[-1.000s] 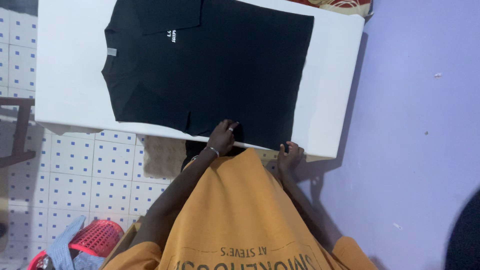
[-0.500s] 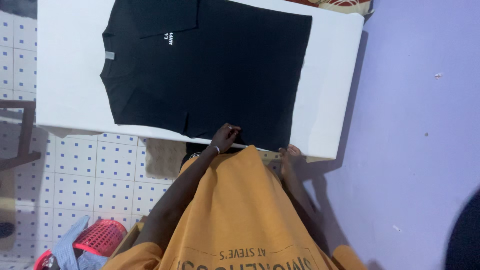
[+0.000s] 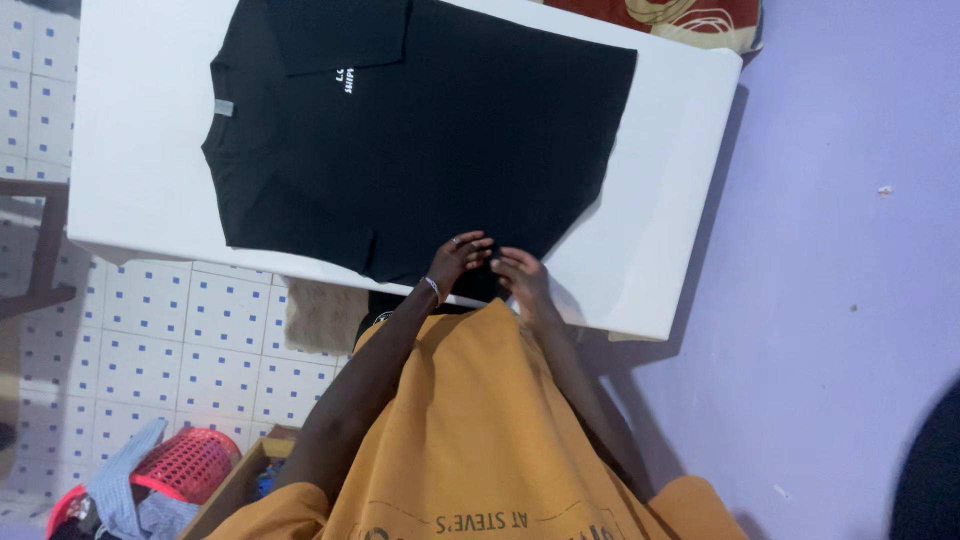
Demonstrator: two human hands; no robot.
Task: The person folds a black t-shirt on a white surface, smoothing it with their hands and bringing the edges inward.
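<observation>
1. Head view, the hands: the left hand [image 3: 455, 258] and the right hand [image 3: 522, 275] meet at the near edge of a black T-shirt [image 3: 420, 140] that lies spread flat on a white table [image 3: 140, 160]. Both hands have their fingers curled onto the fabric; the dark cloth hides whether they pinch a fold or only press on it.

2. Head view, risks: the near edge of the shirt hangs a little past the table edge, so a pull toward the body could drag the whole shirt off the smooth top. With both hands bunched at one spot, the cloth could wrinkle or fold crooked. The sleeve by the small grey neck label [image 3: 223, 107] lies partly turned in and could shift.

3. Head view, surroundings: an orange shirt [image 3: 470, 430] on the person covers the space below the hands. A red basket [image 3: 190, 465] with pale blue cloth sits on the tiled floor [image 3: 180, 340] near a brown mat [image 3: 320, 315]. A purple wall [image 3: 850, 250] stands close beside the table's end.
</observation>
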